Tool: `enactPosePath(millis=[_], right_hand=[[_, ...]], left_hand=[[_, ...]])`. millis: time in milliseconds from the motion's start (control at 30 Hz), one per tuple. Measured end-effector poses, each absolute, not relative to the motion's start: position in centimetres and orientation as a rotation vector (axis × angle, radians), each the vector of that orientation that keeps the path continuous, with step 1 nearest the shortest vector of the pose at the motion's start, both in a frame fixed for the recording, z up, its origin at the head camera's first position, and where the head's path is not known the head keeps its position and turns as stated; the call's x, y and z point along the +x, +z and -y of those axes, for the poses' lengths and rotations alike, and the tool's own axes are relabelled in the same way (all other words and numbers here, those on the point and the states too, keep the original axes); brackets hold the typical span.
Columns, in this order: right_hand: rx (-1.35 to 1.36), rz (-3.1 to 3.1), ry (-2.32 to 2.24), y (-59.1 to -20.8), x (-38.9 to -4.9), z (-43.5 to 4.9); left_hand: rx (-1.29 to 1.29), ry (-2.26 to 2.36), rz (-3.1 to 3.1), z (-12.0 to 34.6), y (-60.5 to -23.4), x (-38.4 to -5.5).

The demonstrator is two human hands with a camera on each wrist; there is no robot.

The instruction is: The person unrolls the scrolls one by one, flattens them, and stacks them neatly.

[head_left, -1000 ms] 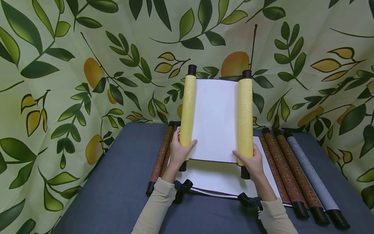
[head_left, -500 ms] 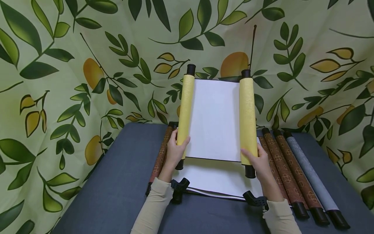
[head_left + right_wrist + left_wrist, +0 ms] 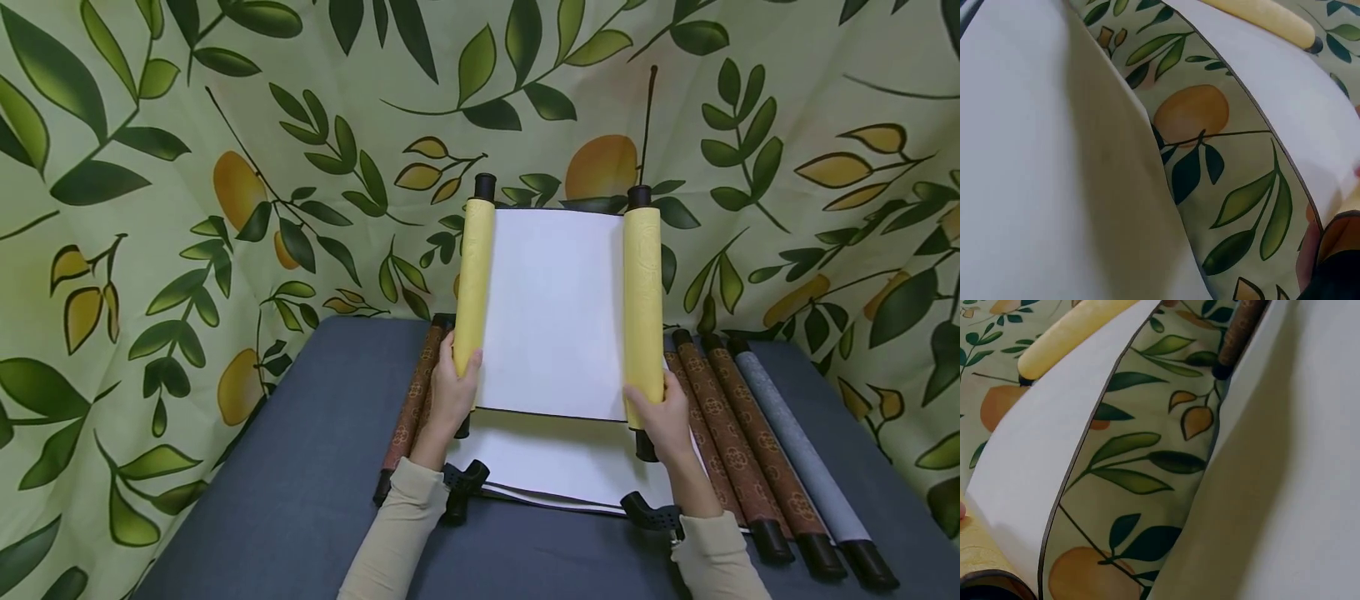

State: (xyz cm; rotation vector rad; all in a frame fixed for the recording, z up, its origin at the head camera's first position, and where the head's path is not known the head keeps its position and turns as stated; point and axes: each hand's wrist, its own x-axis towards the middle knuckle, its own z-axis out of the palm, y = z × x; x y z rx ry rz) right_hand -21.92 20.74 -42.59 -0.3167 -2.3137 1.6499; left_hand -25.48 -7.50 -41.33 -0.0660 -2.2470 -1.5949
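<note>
A yellow hand scroll is held up over the table, tilted back, with a stretch of blank white paper [image 3: 558, 312] showing between its two rollers. My left hand [image 3: 453, 383] grips the lower part of the left yellow roller [image 3: 475, 267], thumb on the front. Around the lower end of the right yellow roller [image 3: 642, 308] my right hand [image 3: 663, 417] is wrapped, its thumb at the paper side. Black knobs cap both rollers. In the right wrist view, part of my right hand [image 3: 1307, 262] shows beside the roller's end. Most of the left hand is outside the left wrist view.
Below the scroll, wide white sheets [image 3: 555, 462] lie on the dark blue cloth-covered table [image 3: 300, 467]. Brown patterned rollers [image 3: 412, 408] flank them at left, and several more brown rollers [image 3: 731, 442] at right. A grey-blue scroll [image 3: 802, 446] lies outermost right. A leaf-print curtain [image 3: 300, 167] hangs behind.
The two yellow rollers have moved apart, left one leftward and right one rightward, so more white paper shows. The scroll has dropped slightly since half a second ago.
</note>
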Motion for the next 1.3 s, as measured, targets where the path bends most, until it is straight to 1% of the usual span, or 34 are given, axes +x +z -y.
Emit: enactPosePath(millis=[400, 733, 867, 1067, 1300], right_hand=[[-0.434, 2.286, 1.64, -42.7, -21.9, -21.4], [-0.436, 2.302, 1.656, -42.4, -21.8, -21.9], [-0.403, 2.331, 1.678, -42.1, -21.6, -22.4], [-0.271, 2.488, 1.688, -41.6, -21.2, -23.5], [-0.181, 2.449, 1.693, -41.9, -21.5, -23.6]], left_hand=[[-0.033, -1.586, 2.185, 7.6, -41.4, -25.8], [-0.037, -1.533, 2.181, 8.2, -41.4, -26.0], [-0.051, -1.529, 2.2, 8.5, -41.5, -26.2], [-0.103, -1.595, 2.171, 9.3, -41.3, -26.3], [-0.12, -1.569, 2.211, 9.5, -40.9, -26.1]])
